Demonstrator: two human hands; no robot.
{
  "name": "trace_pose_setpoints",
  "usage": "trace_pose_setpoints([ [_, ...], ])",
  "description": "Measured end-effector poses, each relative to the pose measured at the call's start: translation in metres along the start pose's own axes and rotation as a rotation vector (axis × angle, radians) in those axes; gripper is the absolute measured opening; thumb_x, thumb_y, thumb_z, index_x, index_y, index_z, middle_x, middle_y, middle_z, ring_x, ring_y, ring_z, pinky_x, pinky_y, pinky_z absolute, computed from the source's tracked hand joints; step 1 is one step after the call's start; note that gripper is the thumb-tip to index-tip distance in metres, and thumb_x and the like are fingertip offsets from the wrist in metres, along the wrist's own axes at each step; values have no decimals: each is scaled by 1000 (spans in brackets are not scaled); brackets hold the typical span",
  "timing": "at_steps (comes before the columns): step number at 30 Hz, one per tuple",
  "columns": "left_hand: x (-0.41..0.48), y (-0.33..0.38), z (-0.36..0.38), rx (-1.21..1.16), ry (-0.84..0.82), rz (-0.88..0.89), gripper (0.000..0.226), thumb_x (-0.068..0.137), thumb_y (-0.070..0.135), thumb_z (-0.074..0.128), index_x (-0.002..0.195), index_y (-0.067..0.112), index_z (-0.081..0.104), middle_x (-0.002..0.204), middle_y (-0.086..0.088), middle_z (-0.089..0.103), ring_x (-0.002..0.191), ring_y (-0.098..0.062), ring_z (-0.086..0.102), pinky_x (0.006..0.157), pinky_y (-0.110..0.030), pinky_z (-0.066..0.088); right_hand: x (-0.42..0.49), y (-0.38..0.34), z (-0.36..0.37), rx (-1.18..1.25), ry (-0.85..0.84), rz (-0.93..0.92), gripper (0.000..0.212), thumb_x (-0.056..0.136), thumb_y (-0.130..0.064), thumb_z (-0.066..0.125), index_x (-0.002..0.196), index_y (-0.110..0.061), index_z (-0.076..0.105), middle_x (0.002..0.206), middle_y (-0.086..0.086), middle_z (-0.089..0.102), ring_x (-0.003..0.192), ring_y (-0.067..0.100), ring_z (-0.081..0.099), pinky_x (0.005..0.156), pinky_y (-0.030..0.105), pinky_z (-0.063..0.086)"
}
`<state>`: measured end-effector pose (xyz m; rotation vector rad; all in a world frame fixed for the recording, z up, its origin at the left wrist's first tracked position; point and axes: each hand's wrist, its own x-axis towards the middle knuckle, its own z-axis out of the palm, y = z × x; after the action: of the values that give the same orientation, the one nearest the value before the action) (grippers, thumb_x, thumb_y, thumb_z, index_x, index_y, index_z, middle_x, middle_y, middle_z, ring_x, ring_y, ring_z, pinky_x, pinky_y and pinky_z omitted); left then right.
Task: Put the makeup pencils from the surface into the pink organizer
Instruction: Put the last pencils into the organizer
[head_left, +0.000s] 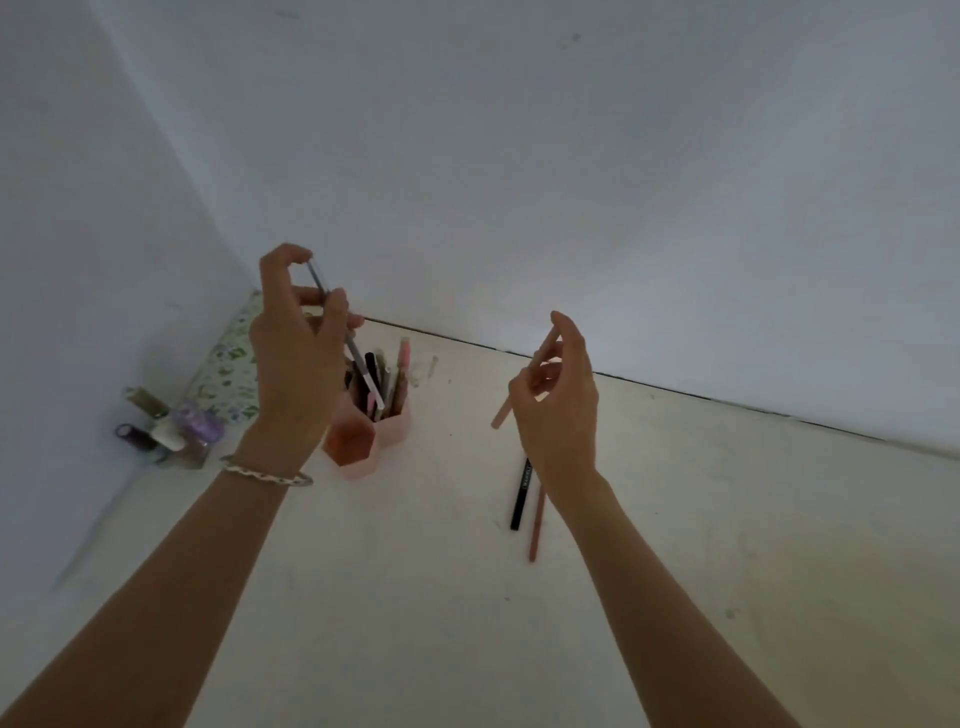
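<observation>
Now, in the head view, you look to be midway through the loading step: your left hand (296, 358) pinches a grey pencil (347, 338) between thumb and fingertips, its upper end under your curled index finger and its lower tip angled down into the pink organizer (363, 441), among the pencils already standing there. The remaining fingers are loosely curled, closed on nothing else. The next move, as I judge it, is simply to ease that pinch open so the pencil drops into its compartment; which compartment it points at I cannot tell, since your hand hides part of the rim.

Your right hand (558, 400) holds a pale pink pencil (524, 387) in a light thumb-and-fingertip grip, its top end near your raised index finger and its lower end sticking out below and to the left of your knuckles, well apart from the organizer. It will need carrying across to the left.

Just below your right wrist, a black pencil (521, 493) and a dusky pink pencil (537, 525) lie side by side on the surface (675, 545), not yet picked up.
</observation>
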<state>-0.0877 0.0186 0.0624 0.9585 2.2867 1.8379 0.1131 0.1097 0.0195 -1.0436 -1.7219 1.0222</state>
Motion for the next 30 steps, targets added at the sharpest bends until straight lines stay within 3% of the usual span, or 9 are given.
trace_pose_setpoints([
  [3, 3, -20, -4, 36, 2, 37, 26, 97, 23, 56, 117, 33, 43, 82, 11, 70, 73, -6, 73, 57, -30, 59, -4, -6, 11, -23, -16, -56, 68, 85, 1, 58, 137, -37, 38, 95, -1, 55, 77, 13, 58, 66, 6, 47],
  [7, 0, -36, -1, 186, -86, 128, 16, 97, 22, 56, 112, 24, 51, 86, 1, 71, 76, -15, 70, 68, -19, 51, -10, -9, 17, -54, 8, -93, 66, 85, 4, 59, 140, -26, 40, 92, -3, 57, 79, 12, 59, 73, 8, 47],
  [8, -3, -38, -1, 299, -127, 204, 11, 96, 22, 56, 106, 17, 58, 89, -4, 71, 83, -22, 69, 75, -21, 49, -11, -10, 19, -52, 12, -91, 65, 85, 4, 59, 139, -26, 40, 92, -3, 57, 80, 12, 59, 74, 8, 46],
  [11, -9, -41, -5, 621, -135, 450, 24, 98, 22, 56, 94, 5, 73, 108, -14, 71, 110, -34, 61, 100, -43, 45, -13, -17, 27, -17, 37, -117, 64, 84, 6, 59, 138, -24, 41, 92, -3, 57, 80, 12, 61, 76, 12, 49],
  [16, 7, -26, -29, 492, 57, 459, 26, 100, 15, 45, 112, 7, 66, 115, -9, 65, 115, -30, 54, 101, -41, 38, -7, -28, 56, 75, 83, -222, 63, 86, 6, 58, 138, -24, 39, 95, -2, 57, 83, 14, 62, 78, 17, 52],
  [21, 11, -13, -45, 383, 89, 405, 26, 99, 11, 44, 115, 5, 64, 108, -8, 66, 105, -26, 55, 94, -25, 36, -16, -15, 86, -9, -73, -259, 52, 91, -3, 58, 137, -20, 41, 95, -9, 55, 85, 11, 61, 80, 19, 53],
  [26, -7, -5, -41, 306, 50, 347, 26, 95, 8, 46, 113, 4, 65, 102, -6, 68, 98, -20, 57, 90, -11, 34, -37, 8, 93, -237, -204, -354, 23, 95, -9, 57, 114, -5, 69, 106, 6, 65, 92, 16, 64, 81, 34, 55],
  [28, -17, 2, -33, 278, 18, 348, 27, 94, 9, 45, 113, 4, 65, 102, -5, 67, 97, -19, 57, 90, -7, 33, -41, 9, 85, -211, -170, -329, 33, 98, -15, 48, 124, -6, 64, 105, 6, 63, 92, 11, 61, 82, 21, 51],
  [30, -31, 10, -18, 238, -33, 371, 27, 94, 12, 44, 113, 7, 64, 100, -1, 66, 95, -16, 57, 88, -12, 38, -39, 9, 71, -176, -16, -263, 36, 97, -15, 43, 129, -7, 58, 102, 2, 61, 87, 3, 57, 77, 7, 44],
])
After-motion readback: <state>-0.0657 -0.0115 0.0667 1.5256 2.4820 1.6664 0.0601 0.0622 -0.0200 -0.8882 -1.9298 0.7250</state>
